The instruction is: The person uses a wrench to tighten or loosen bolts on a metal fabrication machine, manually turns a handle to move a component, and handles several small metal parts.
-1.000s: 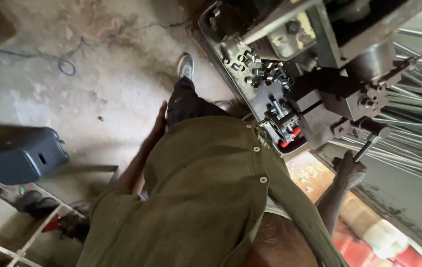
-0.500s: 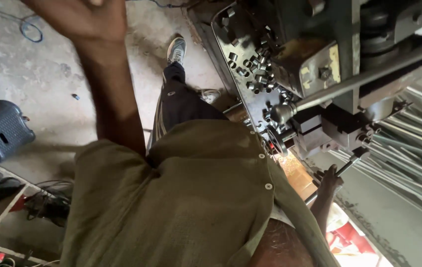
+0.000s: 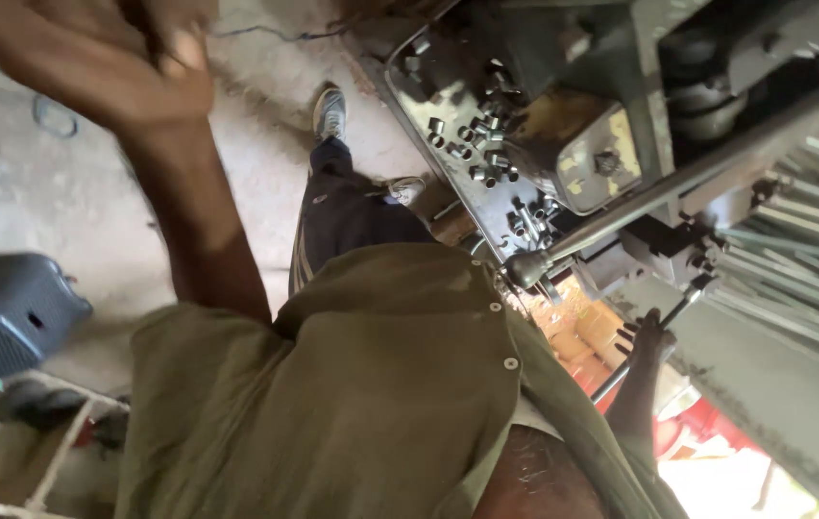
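We're looking down at a rough, dusty concrete floor [image 3: 63,192] with a loop of thin wire [image 3: 49,115] lying on it. A dark plastic stool [image 3: 6,312] sits at the left edge. Bright daylight washes out the lower right corner, near something red [image 3: 717,432].

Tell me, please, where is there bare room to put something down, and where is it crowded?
Bare concrete floor lies between the dark plastic case and the shoe. The machine tray is crowded with small metal sleeves. The right hand grips a thin lever beside the stacked rods.
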